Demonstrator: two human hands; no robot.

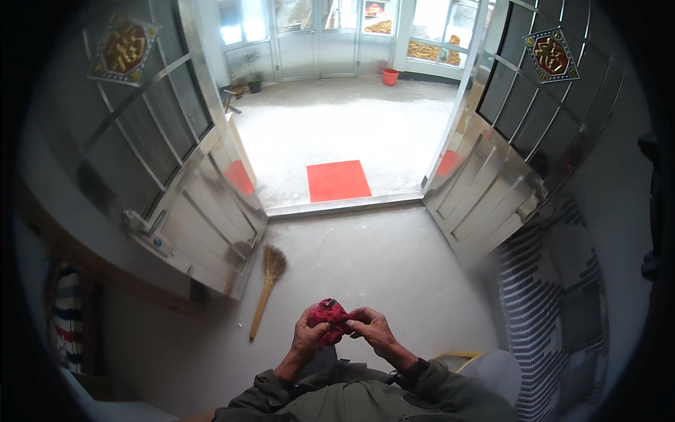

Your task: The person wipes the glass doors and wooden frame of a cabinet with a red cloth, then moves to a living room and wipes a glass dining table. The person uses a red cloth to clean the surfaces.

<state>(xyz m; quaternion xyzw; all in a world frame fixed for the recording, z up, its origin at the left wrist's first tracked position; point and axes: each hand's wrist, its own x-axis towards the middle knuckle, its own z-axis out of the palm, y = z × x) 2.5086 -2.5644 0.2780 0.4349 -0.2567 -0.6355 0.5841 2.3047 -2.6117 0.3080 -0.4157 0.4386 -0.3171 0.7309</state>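
Note:
A bunched dark red cloth [328, 316] is held up in front of my body, over the grey floor. My left hand [310, 333] grips its left side, thumb on the near face. With thumb and fingertips my right hand [370, 328] pinches the cloth's right edge. A small grey patch shows at the top of the bundle; what it is I cannot tell. Both my sleeves are dark green. On the floor to the left lies a straw broom [269, 282], its bristles pointing away from me.
Two metal-framed door leaves [211, 211] [480, 195] stand open on either side of a raised threshold [345, 204]. Beyond it are a red mat [339, 181] and a red bucket [390, 77]. A striped-covered sofa [530, 316] lines the right; a round pale stool seat [493, 375] is near my right elbow.

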